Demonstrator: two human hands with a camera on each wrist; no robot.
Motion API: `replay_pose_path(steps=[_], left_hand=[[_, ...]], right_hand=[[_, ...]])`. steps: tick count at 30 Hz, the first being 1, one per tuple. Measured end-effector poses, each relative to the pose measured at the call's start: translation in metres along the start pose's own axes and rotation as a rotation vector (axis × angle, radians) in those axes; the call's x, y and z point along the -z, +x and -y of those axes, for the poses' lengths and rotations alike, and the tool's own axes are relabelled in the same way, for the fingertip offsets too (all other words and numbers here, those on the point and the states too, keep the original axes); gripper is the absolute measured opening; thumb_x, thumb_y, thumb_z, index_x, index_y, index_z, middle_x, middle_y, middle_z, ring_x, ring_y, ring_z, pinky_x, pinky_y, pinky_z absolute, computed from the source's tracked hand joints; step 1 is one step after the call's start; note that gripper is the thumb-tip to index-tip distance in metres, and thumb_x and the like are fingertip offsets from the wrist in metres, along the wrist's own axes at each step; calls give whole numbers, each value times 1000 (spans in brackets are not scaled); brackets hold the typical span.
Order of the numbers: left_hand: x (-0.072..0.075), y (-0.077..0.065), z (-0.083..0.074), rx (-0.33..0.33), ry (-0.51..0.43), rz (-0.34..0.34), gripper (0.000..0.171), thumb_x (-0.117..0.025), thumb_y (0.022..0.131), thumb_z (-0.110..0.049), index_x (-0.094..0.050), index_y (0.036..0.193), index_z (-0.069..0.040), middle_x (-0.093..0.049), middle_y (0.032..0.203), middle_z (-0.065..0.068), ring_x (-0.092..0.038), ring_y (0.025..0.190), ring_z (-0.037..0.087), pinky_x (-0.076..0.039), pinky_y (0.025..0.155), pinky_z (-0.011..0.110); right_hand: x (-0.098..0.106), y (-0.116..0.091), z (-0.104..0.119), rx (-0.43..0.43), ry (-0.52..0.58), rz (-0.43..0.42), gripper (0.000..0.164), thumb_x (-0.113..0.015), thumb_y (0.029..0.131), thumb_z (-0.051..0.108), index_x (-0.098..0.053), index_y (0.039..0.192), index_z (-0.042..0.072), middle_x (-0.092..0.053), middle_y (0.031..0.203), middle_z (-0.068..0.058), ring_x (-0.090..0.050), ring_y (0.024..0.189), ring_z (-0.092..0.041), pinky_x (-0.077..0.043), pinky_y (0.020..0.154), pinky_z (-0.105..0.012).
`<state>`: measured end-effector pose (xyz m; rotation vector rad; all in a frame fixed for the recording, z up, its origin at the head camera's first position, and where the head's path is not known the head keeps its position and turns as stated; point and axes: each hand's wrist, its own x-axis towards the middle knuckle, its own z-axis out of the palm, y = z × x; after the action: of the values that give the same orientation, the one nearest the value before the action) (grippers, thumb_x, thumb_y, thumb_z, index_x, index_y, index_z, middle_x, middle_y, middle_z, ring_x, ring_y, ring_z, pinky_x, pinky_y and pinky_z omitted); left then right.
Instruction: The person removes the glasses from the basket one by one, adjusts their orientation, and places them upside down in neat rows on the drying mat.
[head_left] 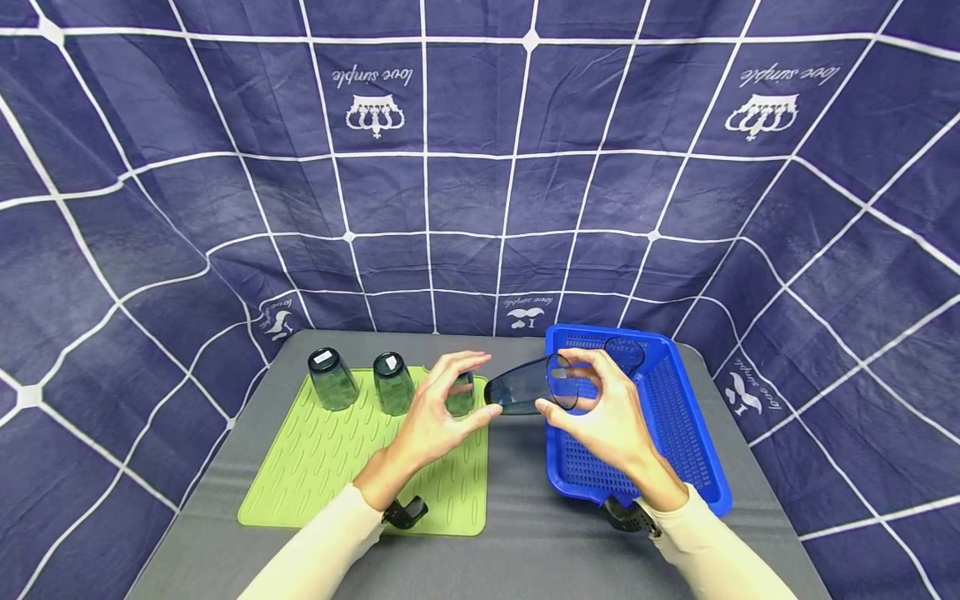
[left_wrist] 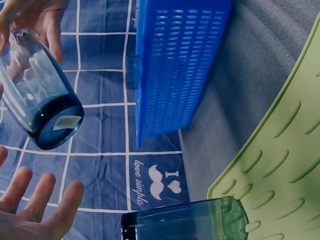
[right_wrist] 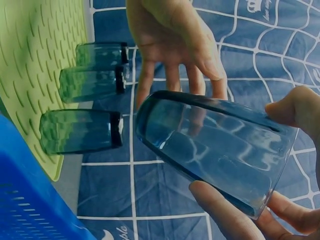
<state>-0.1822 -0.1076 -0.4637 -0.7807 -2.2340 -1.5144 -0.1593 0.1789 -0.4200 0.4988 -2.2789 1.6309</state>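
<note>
A blue-tinted drinking glass (head_left: 521,387) is held in the air, tilted nearly sideways, its base toward the left. My right hand (head_left: 611,417) grips it near the rim, thumb on one side and fingers on the other. Beside the base is my left hand (head_left: 435,417), its fingers spread and apart from the glass in the right wrist view. A label shows on the glass base (left_wrist: 60,125) in the left wrist view. Three similar glasses, the left one (head_left: 333,385), the middle one (head_left: 393,390) and a partly hidden right one (head_left: 460,398), stand upside down on the green mat (head_left: 360,475).
A blue perforated basket (head_left: 712,475) sits on the right of the grey table (head_left: 525,533), below the right forearm. Inside it, toward the back, another clear glass (head_left: 625,354) is partly visible. A dark blue checked cloth (head_left: 480,192) surrounds the table behind and at both sides.
</note>
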Motion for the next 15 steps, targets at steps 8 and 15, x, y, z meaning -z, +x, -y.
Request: replay_pose_path(steps=[8, 15], left_hand=[[-4, -4, 0, 16, -17, 57, 72, -99, 97, -25, -67, 161, -25, -67, 161, 4, -73, 144, 35, -72, 108, 46], [-6, -5, -4, 37, -5, 88, 74, -99, 97, -28, -66, 162, -27, -70, 159, 1, -76, 139, 24, -73, 104, 40]], right_hand=[[-2, -3, 2, -14, 27, 8, 69, -103, 87, 7, -68, 146, 5, -71, 147, -14, -79, 132, -42, -74, 89, -31], [-5, -5, 4, -10, 82, 28, 70, -100, 86, 1, -67, 148, 4, -70, 148, -16, -79, 132, -32, -75, 90, -34]])
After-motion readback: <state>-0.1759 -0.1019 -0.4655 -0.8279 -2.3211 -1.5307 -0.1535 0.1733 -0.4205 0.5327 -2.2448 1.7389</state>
